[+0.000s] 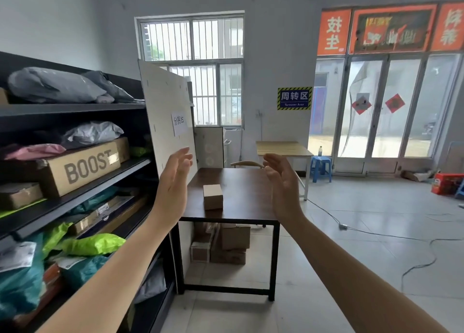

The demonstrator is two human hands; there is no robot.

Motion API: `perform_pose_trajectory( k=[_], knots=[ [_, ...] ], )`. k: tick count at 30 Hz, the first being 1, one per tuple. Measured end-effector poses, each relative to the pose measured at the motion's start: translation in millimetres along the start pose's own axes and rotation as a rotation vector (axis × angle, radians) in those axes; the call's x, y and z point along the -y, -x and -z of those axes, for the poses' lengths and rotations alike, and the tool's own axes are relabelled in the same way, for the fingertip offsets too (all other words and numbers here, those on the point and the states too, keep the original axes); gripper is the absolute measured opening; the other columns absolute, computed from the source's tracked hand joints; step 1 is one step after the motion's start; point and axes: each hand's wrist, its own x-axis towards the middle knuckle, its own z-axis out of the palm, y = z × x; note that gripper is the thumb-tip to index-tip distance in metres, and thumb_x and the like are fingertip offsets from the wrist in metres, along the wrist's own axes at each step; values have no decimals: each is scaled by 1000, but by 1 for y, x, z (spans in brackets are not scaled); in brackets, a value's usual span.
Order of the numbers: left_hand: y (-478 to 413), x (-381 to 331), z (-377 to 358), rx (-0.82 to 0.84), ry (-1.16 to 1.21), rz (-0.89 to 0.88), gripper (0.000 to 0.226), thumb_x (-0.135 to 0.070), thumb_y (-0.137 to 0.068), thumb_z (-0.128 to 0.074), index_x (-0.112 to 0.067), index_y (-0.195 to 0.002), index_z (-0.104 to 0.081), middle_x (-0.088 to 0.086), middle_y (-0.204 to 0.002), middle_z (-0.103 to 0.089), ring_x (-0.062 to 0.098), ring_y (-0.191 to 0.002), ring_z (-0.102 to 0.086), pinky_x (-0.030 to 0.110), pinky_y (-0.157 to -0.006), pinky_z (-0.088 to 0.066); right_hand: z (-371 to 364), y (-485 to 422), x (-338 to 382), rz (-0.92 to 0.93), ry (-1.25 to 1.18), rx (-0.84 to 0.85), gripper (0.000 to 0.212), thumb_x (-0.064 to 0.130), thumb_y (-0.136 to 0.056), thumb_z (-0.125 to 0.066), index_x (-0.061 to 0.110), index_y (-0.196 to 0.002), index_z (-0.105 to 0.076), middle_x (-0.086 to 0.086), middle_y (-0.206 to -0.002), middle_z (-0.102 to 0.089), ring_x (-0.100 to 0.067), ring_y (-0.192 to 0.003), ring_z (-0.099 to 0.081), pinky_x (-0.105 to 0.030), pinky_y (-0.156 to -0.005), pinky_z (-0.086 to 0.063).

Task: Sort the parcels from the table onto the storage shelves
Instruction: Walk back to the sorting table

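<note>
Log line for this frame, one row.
phase: pre-grasp | left hand: open, empty | right hand: open, empty | parcel: cardboard box on dark table, untouched | storage shelves: holding parcels

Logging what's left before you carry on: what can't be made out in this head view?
Head view only:
Small box on the table: no label legible.
Boxes under the table: overlapping, count unclear.
Bottom-shelf parcels: cut by the left edge, covered by the left forearm.
Shelves, far end: behind the white board.

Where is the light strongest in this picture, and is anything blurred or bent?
Head view: daylight through the doors and window is overexposed; left hand and right hand look slightly motion-blurred; the box is sharp; the wide lens bends the shelves.
</note>
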Motion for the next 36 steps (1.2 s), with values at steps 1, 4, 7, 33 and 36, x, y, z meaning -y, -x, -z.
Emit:
perform_pose_trajectory(
  k=[1, 4, 7, 33, 36],
  knots=[
    [-6, 9, 0, 6, 1, 0, 62, -62, -83, -32, -26, -131, -45, -18, -118, -55, 12, -121, -53, 37, -107, -39, -4, -5, -9, -7, 6, -6, 30, 31, -80, -52, 29, -109, -58, 2, -111, -64, -12, -109, -60, -25, -94, -46],
    [-31, 36, 4, 27, 5, -15, 56, -61, -84, -32, -29, -127, -46, -20, -118, -55, 13, -123, -52, 40, -109, -39, -20, -21, -33, -19, 19, -17, 34, 30, -81, -50, 25, -113, -57, 5, -111, -63, -11, -110, -59, -24, -93, -45],
    [-62, 65, 12, 43, 38, -22, 54, -61, -83, -33, -29, -124, -48, -19, -117, -55, 14, -122, -52, 40, -108, -39, -43, -42, -55, -31, -8, -36, 35, 25, -81, -49, 23, -115, -57, 15, -105, -62, -4, -106, -58, -25, -94, -44],
    [-253, 233, -16, 51, 129, 13, 59, -63, -78, -33, -28, -123, -48, -9, -117, -56, 17, -122, -52, 40, -108, -39, -142, -225, -205, 21, 91, -53, 41, 37, -77, -47, 24, -115, -57, 15, -109, -62, -7, -110, -59, -15, -88, -43],
    [-267, 246, -26, 39, 105, 22, 57, -63, -78, -33, -30, -122, -47, -6, -119, -56, 19, -123, -52, 42, -108, -39, -139, -247, -223, 16, 78, -52, 38, 37, -77, -47, 26, -113, -57, 15, -108, -62, -9, -109, -59, -16, -87, -43]
  ],
)
